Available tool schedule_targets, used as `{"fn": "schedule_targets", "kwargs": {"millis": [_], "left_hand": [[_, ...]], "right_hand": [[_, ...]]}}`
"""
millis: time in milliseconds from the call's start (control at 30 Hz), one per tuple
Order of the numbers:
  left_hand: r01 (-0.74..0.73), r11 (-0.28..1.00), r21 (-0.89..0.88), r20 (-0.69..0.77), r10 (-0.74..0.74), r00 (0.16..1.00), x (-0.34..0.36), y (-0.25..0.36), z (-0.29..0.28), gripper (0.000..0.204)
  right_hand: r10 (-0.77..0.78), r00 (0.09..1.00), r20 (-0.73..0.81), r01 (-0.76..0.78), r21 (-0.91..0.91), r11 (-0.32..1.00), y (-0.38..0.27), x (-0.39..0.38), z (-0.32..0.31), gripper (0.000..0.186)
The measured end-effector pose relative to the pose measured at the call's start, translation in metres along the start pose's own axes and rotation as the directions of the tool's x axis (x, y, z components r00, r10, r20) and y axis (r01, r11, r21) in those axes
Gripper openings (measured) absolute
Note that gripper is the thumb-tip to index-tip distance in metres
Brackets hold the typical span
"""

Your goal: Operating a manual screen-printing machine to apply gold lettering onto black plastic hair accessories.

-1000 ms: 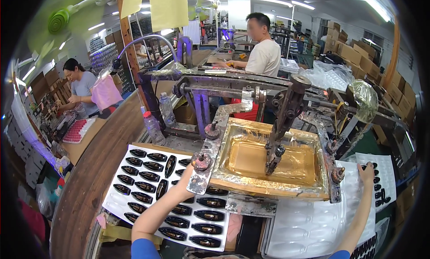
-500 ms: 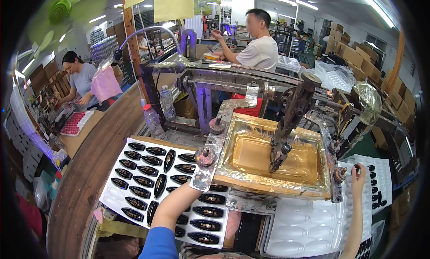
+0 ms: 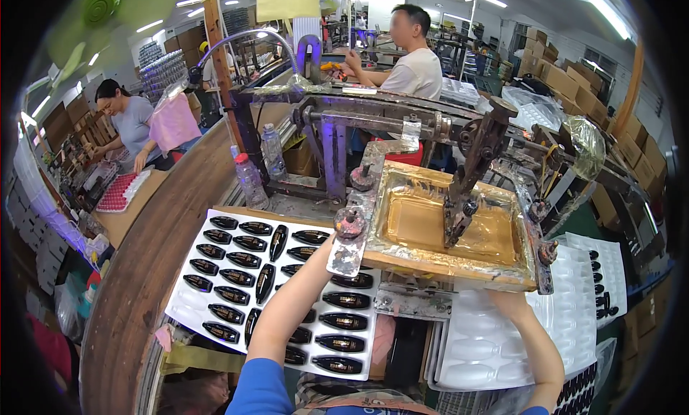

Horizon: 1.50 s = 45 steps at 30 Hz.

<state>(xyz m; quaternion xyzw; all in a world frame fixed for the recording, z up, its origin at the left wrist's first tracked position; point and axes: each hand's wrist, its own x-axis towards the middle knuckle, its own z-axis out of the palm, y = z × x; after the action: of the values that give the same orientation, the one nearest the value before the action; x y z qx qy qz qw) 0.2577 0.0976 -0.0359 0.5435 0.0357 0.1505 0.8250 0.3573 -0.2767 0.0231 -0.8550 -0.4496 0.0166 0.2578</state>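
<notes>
"Well, how is the left hand (image 3: 328, 251) posed?"

"From where I stand, its blue-sleeved forearm slants up and away across the white moulded plastic tray (image 3: 188, 299). The hand is at the near end of the flat, ink-spotted metal bracket (image 3: 347, 260), which hides most of the fingers."

"State of the grip?"

"Cannot be determined; the fingers are out of my sight."

"And the right hand (image 3: 508, 302)?"

"Arm bent inward, wrist at the front bar of the rectangular wooden screen frame (image 3: 445, 263) with its gold-coloured interior. The fingers go out of sight beneath that bar, so I cannot tell whether they hold anything."

"Location of the frame?"

"In front of the person, between the two hands, above a grimy metal base (image 3: 413, 296). A dark jointed metal arm (image 3: 475, 160) reaches down into it."

"Goods nearby?"

"Glossy black tapered pieces with gold print (image 3: 346, 300) lie in the left-hand tray, several partly behind the left forearm. On the right, translucent white trays with moulded hollows (image 3: 481, 339) overlap; small black parts (image 3: 598, 277) sit farther right."

"Obstructions?"

"Bracket and frame block the view of the fingers. Beyond, a clear plastic bottle with a red cap (image 3: 250, 182) stands beside the machine, and a co-worker in a white shirt (image 3: 413, 77) is well apart behind it."
</notes>
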Motion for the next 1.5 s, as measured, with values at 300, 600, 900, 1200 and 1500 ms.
{"fn": "schedule_targets", "kwargs": {"millis": [300, 600, 900, 1200, 1500], "left_hand": [[-0.014, 0.966, 0.257, -0.381, 0.115, 0.917, -0.133, 0.074, -0.032, 0.021], [-0.047, 0.953, 0.301, -0.670, 0.246, 0.700, -0.264, 0.073, -0.101, 0.015], [-0.125, 0.943, 0.309, -0.706, 0.315, 0.634, -0.292, 0.084, -0.112, 0.016], [-0.111, 0.894, 0.433, -0.672, 0.403, 0.622, -0.300, 0.093, -0.112, 0.016], [-0.058, 0.840, 0.539, -0.658, 0.463, 0.594, -0.323, 0.107, -0.114, 0.016]], "right_hand": [[0.010, 0.993, 0.115, -0.030, 0.176, 0.984, -0.095, 0.033, 0.015, 0.042], [0.030, 0.991, 0.128, -0.036, 0.046, 0.998, -0.108, 0.036, 0.021, 0.049], [0.031, 0.996, 0.083, -0.036, 0.060, 0.998, -0.102, 0.034, 0.038, 0.060], [-0.126, 0.985, -0.117, 0.128, 0.013, 0.992, -0.095, 0.030, 0.053, 0.048], [-0.079, 0.976, -0.202, 0.088, 0.038, 0.995, -0.104, 0.024, 0.064, 0.038]]}}
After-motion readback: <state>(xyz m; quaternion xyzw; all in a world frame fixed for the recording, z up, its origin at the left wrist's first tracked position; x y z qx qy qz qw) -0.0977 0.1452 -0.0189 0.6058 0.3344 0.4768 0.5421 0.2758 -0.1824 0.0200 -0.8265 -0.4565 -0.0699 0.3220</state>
